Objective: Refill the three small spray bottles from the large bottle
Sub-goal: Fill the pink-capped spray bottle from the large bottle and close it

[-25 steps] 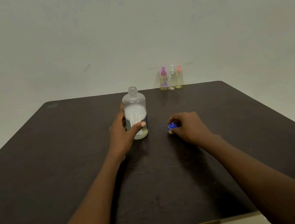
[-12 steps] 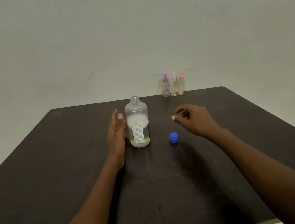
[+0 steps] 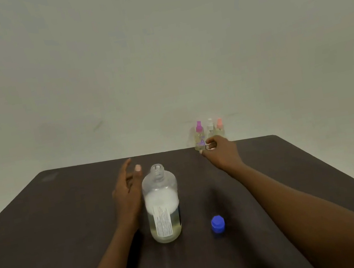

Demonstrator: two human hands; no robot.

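Observation:
The large clear bottle [image 3: 163,207] stands uncapped near the middle of the dark table [image 3: 48,239], holding pale liquid with white foam on top. Its blue cap [image 3: 217,223] lies on the table to its right. My left hand [image 3: 128,194] hovers open just left of the bottle, apart from it. Three small spray bottles stand at the far edge: purple-topped [image 3: 199,133], white-topped [image 3: 210,126], orange-topped [image 3: 219,125]. My right hand [image 3: 222,153] is stretched out to them, its fingers curled at the base of the white-topped one; a firm grip cannot be made out.
A plain pale wall rises right behind the table's far edge. The table's right edge runs diagonally at the right of the view.
My left hand let go of the large bottle and opened. My right hand left the blue cap on the table and reached far forward to the small spray bottles.

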